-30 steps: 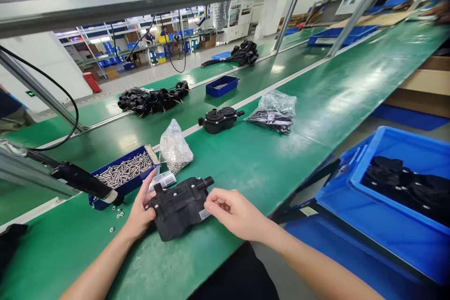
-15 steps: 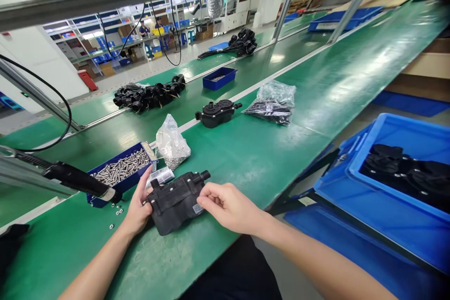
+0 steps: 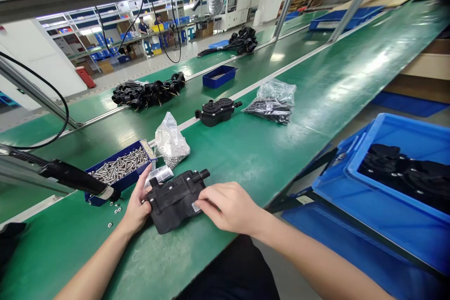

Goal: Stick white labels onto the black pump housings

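Observation:
A black plastic housing (image 3: 172,204) with a pipe stub at its upper right rests tilted on the green bench. My left hand (image 3: 138,206) grips its left end, thumb on the front and index finger stretched upward. At the right end, my right hand (image 3: 225,206) has its thumb and index finger pinched at a small pale label (image 3: 196,206) on the housing; the other fingers are curled. Behind the housing lies a small clear packet (image 3: 161,176). A blue tray of screws (image 3: 121,168) and a clear bag of small metal parts (image 3: 171,143) stand beyond.
A black power screwdriver (image 3: 75,179) hangs over the tray, near loose nuts (image 3: 110,225). Farther back are another black housing (image 3: 216,111), a bag of black parts (image 3: 272,103) and a small blue bin (image 3: 220,77). A large blue crate (image 3: 351,187) stands at right.
My right thumb and index finger have shifted slightly at the label, now covering part of it. The housing and my left hand are nearly unchanged; the view has shifted a little.

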A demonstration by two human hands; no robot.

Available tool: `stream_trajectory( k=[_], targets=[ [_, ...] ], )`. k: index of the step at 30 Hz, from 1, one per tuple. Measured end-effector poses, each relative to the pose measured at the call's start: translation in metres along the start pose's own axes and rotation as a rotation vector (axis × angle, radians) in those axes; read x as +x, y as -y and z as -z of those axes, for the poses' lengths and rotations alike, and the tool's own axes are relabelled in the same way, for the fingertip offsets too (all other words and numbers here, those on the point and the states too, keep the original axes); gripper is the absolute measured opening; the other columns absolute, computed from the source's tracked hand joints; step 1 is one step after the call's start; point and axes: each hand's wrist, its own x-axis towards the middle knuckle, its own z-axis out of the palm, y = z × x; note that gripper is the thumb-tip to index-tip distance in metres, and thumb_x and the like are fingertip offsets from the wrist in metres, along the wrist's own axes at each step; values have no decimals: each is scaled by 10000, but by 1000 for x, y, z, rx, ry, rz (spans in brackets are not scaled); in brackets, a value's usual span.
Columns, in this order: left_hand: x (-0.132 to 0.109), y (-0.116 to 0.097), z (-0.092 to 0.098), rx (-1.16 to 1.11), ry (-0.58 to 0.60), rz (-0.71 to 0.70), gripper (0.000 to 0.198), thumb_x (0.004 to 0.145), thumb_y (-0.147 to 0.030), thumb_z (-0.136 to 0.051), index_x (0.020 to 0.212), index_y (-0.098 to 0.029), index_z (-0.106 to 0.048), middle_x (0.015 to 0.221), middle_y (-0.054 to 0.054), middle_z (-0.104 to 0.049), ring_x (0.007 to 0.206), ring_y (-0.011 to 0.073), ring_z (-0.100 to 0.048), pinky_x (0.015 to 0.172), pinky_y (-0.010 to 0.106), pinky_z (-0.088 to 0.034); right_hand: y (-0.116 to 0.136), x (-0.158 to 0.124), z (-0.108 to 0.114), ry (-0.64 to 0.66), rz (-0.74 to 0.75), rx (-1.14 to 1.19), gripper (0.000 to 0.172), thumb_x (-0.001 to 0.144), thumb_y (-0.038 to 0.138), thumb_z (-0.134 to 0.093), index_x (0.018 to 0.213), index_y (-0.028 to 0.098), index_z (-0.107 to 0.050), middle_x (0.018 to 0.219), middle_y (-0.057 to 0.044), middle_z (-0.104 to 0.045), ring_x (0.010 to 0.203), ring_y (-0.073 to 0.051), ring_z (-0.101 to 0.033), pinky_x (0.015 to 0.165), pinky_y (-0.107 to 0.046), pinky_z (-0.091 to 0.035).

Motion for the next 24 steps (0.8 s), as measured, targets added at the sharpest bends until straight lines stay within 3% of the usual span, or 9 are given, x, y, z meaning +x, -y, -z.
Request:
stream_trajectory(
  k=[4, 9, 13, 17, 19, 21, 24],
  targets=[
    [0, 1, 1, -4, -7, 4, 1482, 629, -794, -959, 1745, -290, -126, 1125, 139, -786, 990, 388, -788, 813, 428, -678, -19, -2, 3, -74, -4, -76, 292, 1058, 475, -627, 973, 198, -664, 676, -14, -628, 600, -185, -559, 630, -339, -330],
    [-1, 5, 2, -25, 11, -19, 1411, 673, -785, -942, 1741, -300, -157, 1186, 148, -775, 1025, 392, -783, 881, 466, -671, -27, -5, 5, -105, -152, -18, 314, 1013, 461, -699, 1095, 220, -515, 651, 73, -567, 494, -132, -483, 557, -294, -345],
    [0, 5, 2, 4, 6, -6, 1435, 653, -799, -943, 1740, -300, -151, 1193, 153, -775, 1024, 401, -781, 864, 464, -673, -9, -3, -8, -69, -376, 75, 628, 836, 503, -882, 1176, 230, -430, 765, 48, -625, 604, -171, -597, 580, -295, -418],
    [-6, -1, -1, 79, -36, -16, 1505, 590, -866, -923, 1739, -276, -150, 1204, 163, -774, 1036, 418, -776, 799, 406, -666, 3, -10, -24, -80, -518, 27, 1075, 728, 556, -976, 1487, 226, -290, 1012, -49, -653, 813, -263, -679, 704, -379, -540],
    [-14, -5, -7, 133, -91, -9, 1547, 526, -910, -911, 1732, -267, -186, 1237, 165, -772, 1084, 434, -764, 831, 407, -662, 3, -17, -28, -174, -473, -27, 1268, 694, 584, -1015, 1589, 247, -183, 1254, -142, -623, 1032, -335, -698, 863, -475, -599],
    [-24, -5, -17, 207, -171, 14, 1561, 459, -936, -908, 1715, -280, -253, 1290, 151, -765, 1150, 445, -742, 920, 438, -656, 1, -24, -27, -281, -319, -112, 1376, 636, 609, -1056, 1617, 248, -161, 1455, -213, -522, 1286, -403, -618, 1061, -555, -569],
    [-33, 1, -33, 400, -287, 2, 1478, 434, -991, -848, 1671, -347, -358, 1330, 112, -765, 1123, 452, -755, 910, 492, -674, 0, -32, -14, -341, -45, -271, 1333, 594, 689, -1040, 1586, 216, -286, 1478, -218, -502, 1382, -413, -536, 1178, -564, -508]
  ],
)
